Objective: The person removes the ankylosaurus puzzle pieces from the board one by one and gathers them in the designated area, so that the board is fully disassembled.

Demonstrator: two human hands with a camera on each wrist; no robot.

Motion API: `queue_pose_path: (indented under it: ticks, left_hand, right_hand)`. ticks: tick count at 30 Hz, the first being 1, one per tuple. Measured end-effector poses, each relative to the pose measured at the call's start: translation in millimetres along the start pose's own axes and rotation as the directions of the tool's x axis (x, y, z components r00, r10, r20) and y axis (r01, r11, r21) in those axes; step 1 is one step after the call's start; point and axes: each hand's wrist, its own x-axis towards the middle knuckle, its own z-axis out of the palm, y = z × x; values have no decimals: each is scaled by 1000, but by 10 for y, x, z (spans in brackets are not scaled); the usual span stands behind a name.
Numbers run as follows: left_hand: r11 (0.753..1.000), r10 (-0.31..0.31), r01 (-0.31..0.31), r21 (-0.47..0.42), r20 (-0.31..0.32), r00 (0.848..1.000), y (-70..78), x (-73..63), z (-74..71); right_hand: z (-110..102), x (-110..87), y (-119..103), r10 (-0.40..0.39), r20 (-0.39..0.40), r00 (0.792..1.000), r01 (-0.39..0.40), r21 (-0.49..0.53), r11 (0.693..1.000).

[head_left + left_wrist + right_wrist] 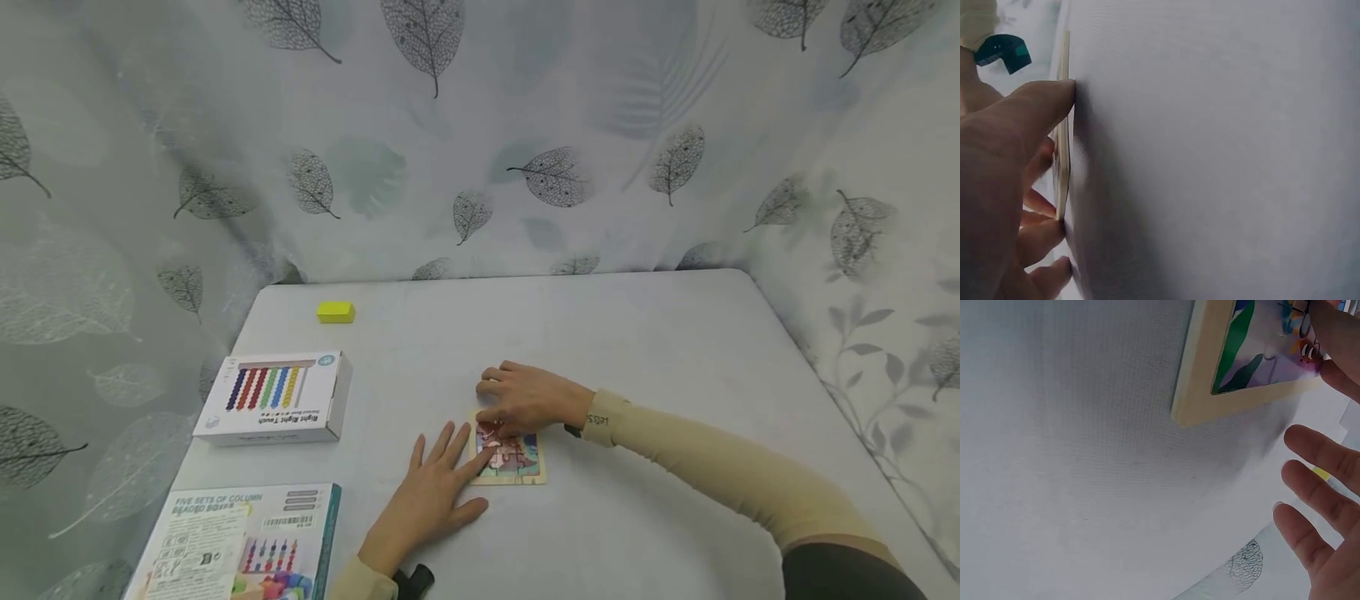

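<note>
A small wooden-framed jigsaw puzzle (542,478) with a colourful cartoon picture lies flat on the white table. My left hand (426,498) is spread at its left side, a finger reaching over the picture; the left wrist view has the thumb (1041,100) by the frame's edge. Over the upper left of the puzzle is my right hand (528,397). Its thumb and forefinger pinch a puzzle piece (1300,306) at the picture, of which only a small wooden edge shows. The other fingers (1316,494) stay loosely extended off the frame.
To the left lie a white box (270,396) with pictured bead columns and, nearer, a beaded-column box (288,508). A yellow block (335,312) sits at the far left of the table (637,333). Leaf-patterned cloth (465,125) hangs behind and at the sides.
</note>
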Motion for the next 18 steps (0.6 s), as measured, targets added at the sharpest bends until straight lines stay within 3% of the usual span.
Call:
queue_pose_path:
  ticks: [7, 18]
  left_hand:
    - [994, 63, -68, 80, 58, 996, -16, -66, -16]
    - [988, 93, -100, 115, 63, 994, -26, -54, -23]
  right_hand:
    - [12, 6, 0, -23, -12, 1000, 22, -13, 1000]
    - [23, 22, 34, -69, -60, 996, 69, -11, 998]
